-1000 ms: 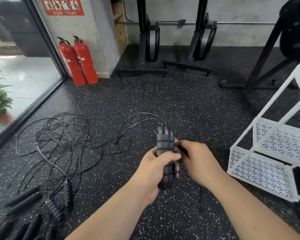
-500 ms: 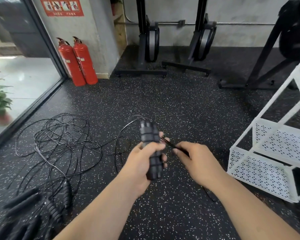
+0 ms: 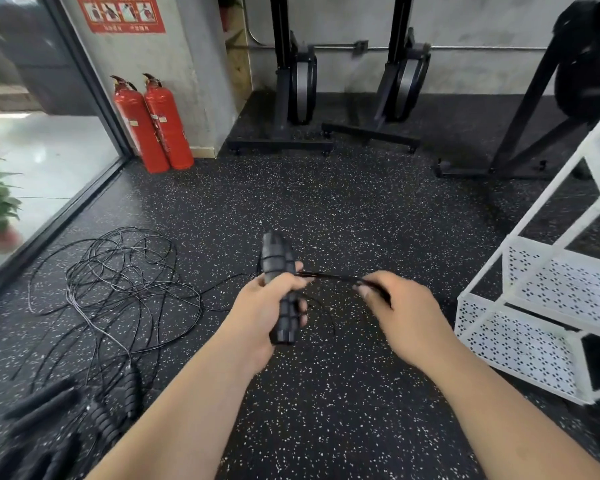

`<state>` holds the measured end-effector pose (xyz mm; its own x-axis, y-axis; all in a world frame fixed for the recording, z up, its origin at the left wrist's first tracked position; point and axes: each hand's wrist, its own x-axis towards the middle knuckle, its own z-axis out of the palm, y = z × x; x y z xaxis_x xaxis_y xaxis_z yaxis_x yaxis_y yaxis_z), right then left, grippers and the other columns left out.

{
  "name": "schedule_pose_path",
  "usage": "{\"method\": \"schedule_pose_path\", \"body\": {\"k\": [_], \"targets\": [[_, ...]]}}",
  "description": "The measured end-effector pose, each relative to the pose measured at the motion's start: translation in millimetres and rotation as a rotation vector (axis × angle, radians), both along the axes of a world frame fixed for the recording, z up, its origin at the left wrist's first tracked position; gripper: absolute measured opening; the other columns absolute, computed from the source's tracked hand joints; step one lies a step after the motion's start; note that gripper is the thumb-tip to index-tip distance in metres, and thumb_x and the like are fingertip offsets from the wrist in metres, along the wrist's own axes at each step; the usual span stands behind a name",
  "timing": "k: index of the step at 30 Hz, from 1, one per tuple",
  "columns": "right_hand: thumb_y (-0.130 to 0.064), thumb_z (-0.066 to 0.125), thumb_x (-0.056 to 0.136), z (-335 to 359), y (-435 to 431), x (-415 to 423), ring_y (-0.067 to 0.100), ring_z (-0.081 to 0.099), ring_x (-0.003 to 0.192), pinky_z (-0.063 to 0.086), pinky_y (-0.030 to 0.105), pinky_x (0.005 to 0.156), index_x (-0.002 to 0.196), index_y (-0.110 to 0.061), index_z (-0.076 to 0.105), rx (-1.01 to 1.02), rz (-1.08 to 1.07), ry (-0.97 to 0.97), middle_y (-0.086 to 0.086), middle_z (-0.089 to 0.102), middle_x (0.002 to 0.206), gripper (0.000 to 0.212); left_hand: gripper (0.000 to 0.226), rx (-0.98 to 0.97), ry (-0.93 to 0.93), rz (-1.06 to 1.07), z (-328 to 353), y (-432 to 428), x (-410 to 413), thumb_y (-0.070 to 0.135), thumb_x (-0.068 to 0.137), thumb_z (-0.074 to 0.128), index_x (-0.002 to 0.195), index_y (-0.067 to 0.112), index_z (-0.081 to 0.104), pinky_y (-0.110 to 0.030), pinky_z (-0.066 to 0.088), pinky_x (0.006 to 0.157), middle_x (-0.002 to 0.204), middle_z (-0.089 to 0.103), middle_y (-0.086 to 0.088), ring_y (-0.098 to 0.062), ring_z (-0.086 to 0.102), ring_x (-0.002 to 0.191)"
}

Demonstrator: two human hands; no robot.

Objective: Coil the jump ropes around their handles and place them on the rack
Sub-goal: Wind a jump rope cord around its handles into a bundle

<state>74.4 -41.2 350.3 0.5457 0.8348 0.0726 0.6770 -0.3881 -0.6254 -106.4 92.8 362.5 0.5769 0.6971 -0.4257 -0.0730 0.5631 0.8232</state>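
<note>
Near centre, head view: left hand [image 3: 267, 306] has its grip wrapped tight round the paired black handles [image 3: 278, 258], held roughly upright so they serve as a spool. Right hand [image 3: 402, 306], just to the right, pinches the rope [image 3: 336, 278] drawn taut from the handles, likely to keep each turn snug. White rack [image 3: 520, 344] stands near right, handy for drop-off. More ropes [image 3: 118, 278] lie tangled on the floor [image 3: 326, 202] at left, not yet coiled.
</note>
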Motion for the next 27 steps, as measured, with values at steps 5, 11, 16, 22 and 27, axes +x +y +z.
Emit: {"method": "schedule_pose_path", "body": {"k": [5,11,16,22,27], "targets": [[-0.039,0.047,0.111,-5.3,-2.8,22.0,0.014,0.065,0.085,0.052,0.033,0.073,0.129,-0.024,0.069,-0.026,-0.225,-0.178,-0.005,0.074,0.1,0.032,0.025,0.832,0.763,-0.305,-5.6,-2.1,-8.9,0.026,0.085,0.074,0.107,0.034,0.063,-0.029,0.05,0.067,0.087,0.071,0.012,-0.012,0.063,0.072],[-0.044,0.041,0.11,-8.8,-9.9,18.1,0.019,0.06,0.102,0.056,0.038,0.081,0.128,-0.03,0.071,-0.237,-0.13,-0.334,-0.005,0.062,0.12,0.037,0.071,1.478,1.038,-0.347,-4.2,-7.3,-12.4,0.041,0.09,0.073,0.152,0.04,0.037,-0.035,0.054,0.087,0.13,0.06,0.016,-0.016,0.066,0.109],[-0.033,0.075,0.096,12.4,-9.6,8.2,-0.002,0.057,0.106,0.049,0.026,0.091,0.11,-0.042,0.071,0.077,-0.075,-0.223,-0.027,0.057,0.122,0.017,0.072,1.599,0.989,-0.271,1.4,-7.5,-12.3,0.044,0.09,0.075,0.152,0.04,0.038,-0.033,0.051,0.085,0.125,0.06,0.017,-0.016,0.065,0.107],[-0.015,0.06,0.103,15.4,-5.9,-1.8,-0.016,0.041,0.135,0.029,0.012,0.112,0.155,-0.048,0.039,-0.013,0.217,-0.008,-0.032,0.043,0.154,0.065,0.067,1.428,0.75,-0.36,4.9,-12.2,-12.9,0.031,0.085,0.074,0.143,0.05,0.045,-0.032,0.053,0.086,0.122,0.063,0.022,-0.009,0.063,0.102],[-0.044,0.04,0.111,17.4,-4.4,1.0,0.008,0.063,0.066,0.053,0.037,0.067,0.106,-0.047,0.059,0.082,0.198,0.067,-0.007,0.069,0.077,0.019,0.039,0.967,0.402,-0.302,5.1,-9.6,-8.6,0.022,0.088,0.082,0.115,0.044,0.063,-0.025,0.053,0.073,0.092,0.072,0.02,-0.001,0.063,0.074]]}}
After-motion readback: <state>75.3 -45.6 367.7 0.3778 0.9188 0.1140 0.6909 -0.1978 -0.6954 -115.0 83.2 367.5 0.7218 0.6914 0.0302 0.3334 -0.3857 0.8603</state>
